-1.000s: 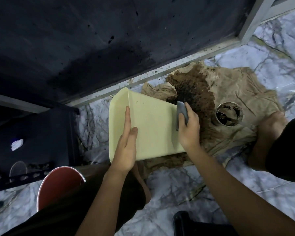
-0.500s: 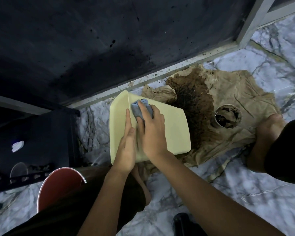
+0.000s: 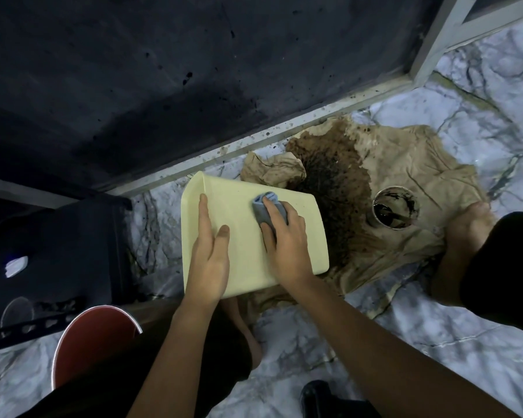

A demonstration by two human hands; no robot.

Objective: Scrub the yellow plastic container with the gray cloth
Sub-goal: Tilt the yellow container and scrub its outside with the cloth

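While it's tipped on its side mid-frame, the yellow plastic container (image 3: 248,236) looks light, stiff and slick, so the left hand (image 3: 207,254) lies flat and open on its wall to brace it; just right, the right hand (image 3: 287,236) pinches the soft gray cloth (image 3: 264,208) against it.

A white marble floor (image 3: 435,327) with dark veins fills the lower right of the frame. A dark speckled wall panel (image 3: 163,70) covers the upper left, edged by a pale metal frame (image 3: 284,137). Light is dim. A stained brown cloth (image 3: 405,164) lies at centre right.
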